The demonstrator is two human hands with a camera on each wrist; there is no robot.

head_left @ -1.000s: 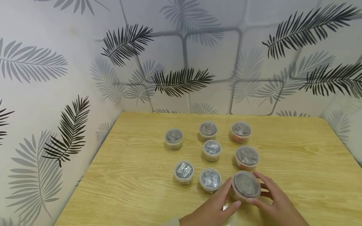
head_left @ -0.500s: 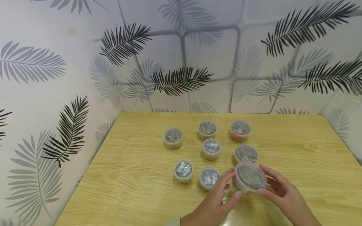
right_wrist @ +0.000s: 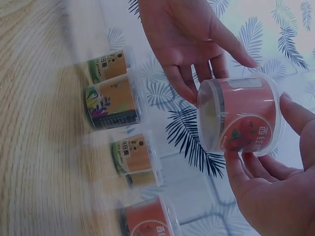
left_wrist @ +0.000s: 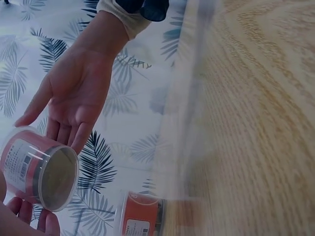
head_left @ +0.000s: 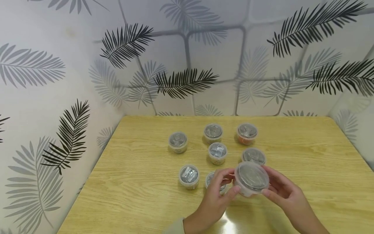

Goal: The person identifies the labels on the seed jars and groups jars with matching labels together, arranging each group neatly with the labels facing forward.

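A clear plastic tub (head_left: 252, 177) with a red, tomato-printed label is held above the table between both hands. My left hand (head_left: 212, 202) grips its left side with thumb and fingers. On the opposite side, my right hand (head_left: 287, 194) holds it with the thumb near the front rim. The right wrist view shows the red label of this tub (right_wrist: 248, 115) and the right hand's fingers (right_wrist: 256, 169) around it. Behind it a similar tub (head_left: 254, 155) stands partly hidden, and a smaller tub (head_left: 209, 178) is partly covered by my left hand.
Several more lidded tubs stand on the wooden table (head_left: 131, 182): one at the left (head_left: 178, 142), one at the back right (head_left: 247, 132), one nearer the front (head_left: 188, 176). A leaf-patterned wall (head_left: 175, 55) borders the table's back and left.
Both hands have lifted the tub off the table and raised it, first tilting it to the right, then shifting it slightly left. The other tubs stay in place.
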